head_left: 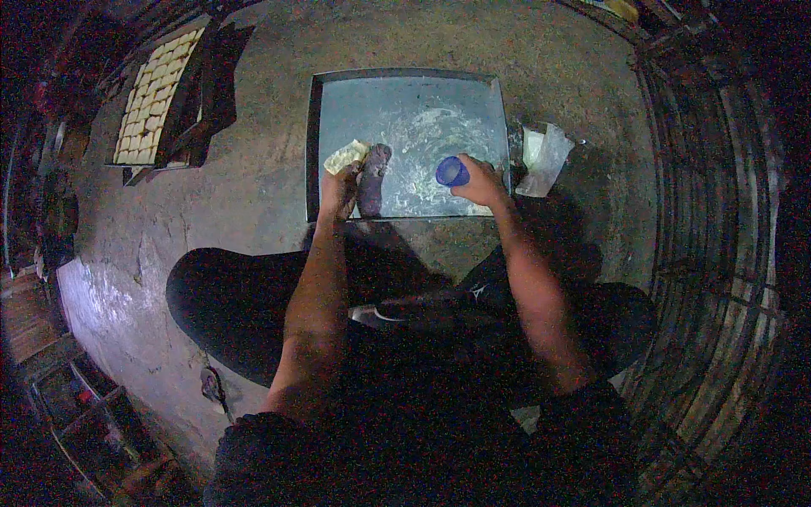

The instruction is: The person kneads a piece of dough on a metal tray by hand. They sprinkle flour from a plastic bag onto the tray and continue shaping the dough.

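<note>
A shallow rectangular metal tray point(351, 106) lies on the floor in front of my crossed legs, its surface smeared with white powder. Over its near left part, my left hand point(338, 193) is closed on a pale yellow dough piece point(346, 156). Just right of that hand rests a dark, purplish-grey log point(372, 190), rounded and lengthwise to me; what it is made of I cannot tell. My right hand point(480, 182) grips a small blue cup point(452, 171) above the powdered right half of the tray. The cup is tilted, its round end facing up toward me.
Beside the tray's right edge sits an open clear plastic bag point(545, 160) with white contents. At the far left, a raised tray point(158, 97) carries rows of pale blocks. Dark slatted racks point(701, 253) line the right side; a dark crate point(93, 406) stands at lower left.
</note>
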